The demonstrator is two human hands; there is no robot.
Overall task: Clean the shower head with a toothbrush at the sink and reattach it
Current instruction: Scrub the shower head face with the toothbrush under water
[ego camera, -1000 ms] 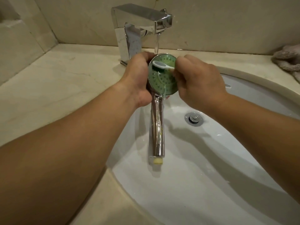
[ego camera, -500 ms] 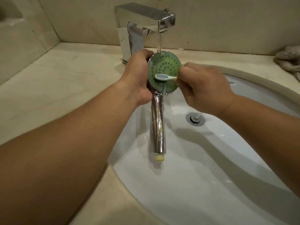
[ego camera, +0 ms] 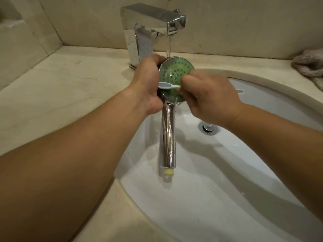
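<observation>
While the left hand [ego camera: 148,84] grips the wet chrome shower head [ego camera: 176,75] at its neck over the sink [ego camera: 227,189], handle hanging toward the viewer, the right hand [ego camera: 209,98] pinches a toothbrush [ego camera: 166,85] across the green face. The slick neck could slip and knock the basin. Beyond, the tap [ego camera: 153,23] runs onto the head; beige counter [ego camera: 70,84], tiled wall, a towel [ego camera: 309,65] far right.

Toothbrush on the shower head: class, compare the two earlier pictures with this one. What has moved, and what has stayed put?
The toothbrush, held by the right hand, has travelled down the green face from near the top edge to the lower left. The left hand still grips the shower head, and the tap still runs.
</observation>
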